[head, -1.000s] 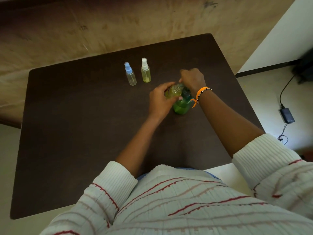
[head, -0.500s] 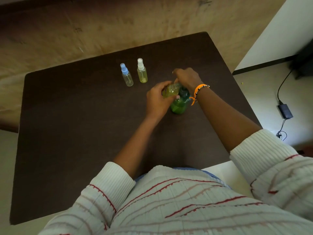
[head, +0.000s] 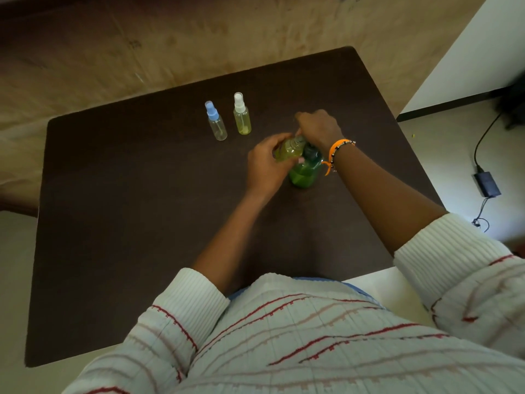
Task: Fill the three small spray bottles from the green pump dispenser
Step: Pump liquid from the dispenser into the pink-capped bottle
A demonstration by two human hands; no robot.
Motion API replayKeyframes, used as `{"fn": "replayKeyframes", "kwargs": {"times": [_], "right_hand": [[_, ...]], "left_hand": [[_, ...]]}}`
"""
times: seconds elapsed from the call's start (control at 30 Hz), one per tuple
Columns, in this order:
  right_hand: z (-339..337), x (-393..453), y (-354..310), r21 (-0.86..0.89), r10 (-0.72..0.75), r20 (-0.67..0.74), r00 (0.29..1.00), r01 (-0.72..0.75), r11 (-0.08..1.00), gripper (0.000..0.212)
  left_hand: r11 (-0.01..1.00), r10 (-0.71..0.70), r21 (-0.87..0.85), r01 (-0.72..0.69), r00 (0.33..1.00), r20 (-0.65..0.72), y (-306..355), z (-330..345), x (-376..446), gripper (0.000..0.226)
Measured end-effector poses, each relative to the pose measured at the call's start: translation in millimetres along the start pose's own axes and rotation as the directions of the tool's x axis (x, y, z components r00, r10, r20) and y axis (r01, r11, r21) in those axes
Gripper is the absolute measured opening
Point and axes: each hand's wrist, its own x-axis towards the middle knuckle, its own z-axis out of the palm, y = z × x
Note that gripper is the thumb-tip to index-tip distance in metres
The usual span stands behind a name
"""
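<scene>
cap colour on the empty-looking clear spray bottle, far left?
Light blue cap on the clear plastic spray bottle; head view.

My dark brown desk (head: 142, 223) stands on a tan, stained floor (head: 170, 38). On my wrist sits an orange beaded bracelet (head: 336, 150). Off to my right, a black power adapter (head: 486, 184) lies with its cable on the pale floor.

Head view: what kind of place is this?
Probably an ordinary indoor room, not a lab: a plain dark table on worn tan flooring, and a power adapter with its cable lying on the floor beside a white wall.
</scene>
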Motion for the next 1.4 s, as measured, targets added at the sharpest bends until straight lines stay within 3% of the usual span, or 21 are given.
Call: {"fn": "replayKeyframes", "kwargs": {"times": [0.07, 0.3, 0.4, 0.57, 0.77, 0.9, 1.07, 1.23, 1.4], "right_hand": [[-1, 0, 0, 0.002, -0.016, 0.010, 1.000, 0.016, 1.000, 0.049], [7, 0, 4, -0.065, -0.053, -0.154, 0.987, 0.043, 0.997, 0.042], [5, 1, 4, -0.078, -0.057, -0.125, 0.991, 0.047, 0.996, 0.045], [-3, 1, -4, -0.040, -0.013, 0.057, 0.998, 0.016, 0.999, 0.050], [6, -2, 0, -0.127, -0.031, -0.109, 0.994, 0.017, 0.992, 0.048], [4, -1, 0, -0.144, -0.050, -0.077, 0.996, 0.039, 0.989, 0.049], [-4, 1, -3, -0.103, -0.036, 0.087, 0.996, 0.045, 0.994, 0.053], [4, 0, 0, -0.136, -0.025, -0.046, 0.999, 0.019, 0.991, 0.053], [3, 0, -1, -0.159, -0.045, -0.042, 0.998, 0.038, 0.987, 0.053]], "left_hand": [[1.000, -0.010, -0.008, 0.010, 1.000, -0.005, 1, 1, -1, 0.048], [0.999, -0.007, 0.047, 0.008, 1.000, -0.017, -2, 3, -1, 0.049], [0.999, 0.010, 0.042, -0.009, 1.000, -0.013, -2, 1, -1, 0.050], [0.999, 0.036, 0.030, -0.035, 0.999, -0.002, 0, 0, 0, 0.048], [0.995, 0.056, 0.078, -0.057, 0.998, 0.012, -5, -1, 1, 0.051], [0.993, 0.075, 0.085, -0.076, 0.997, 0.020, -6, -1, 0, 0.051], [0.994, 0.077, 0.072, -0.078, 0.997, 0.009, -4, -2, -1, 0.053], [0.993, 0.068, 0.092, -0.069, 0.998, 0.009, -5, -2, 1, 0.053], [0.992, 0.083, 0.094, -0.084, 0.996, 0.014, -7, -2, -1, 0.053]]}}
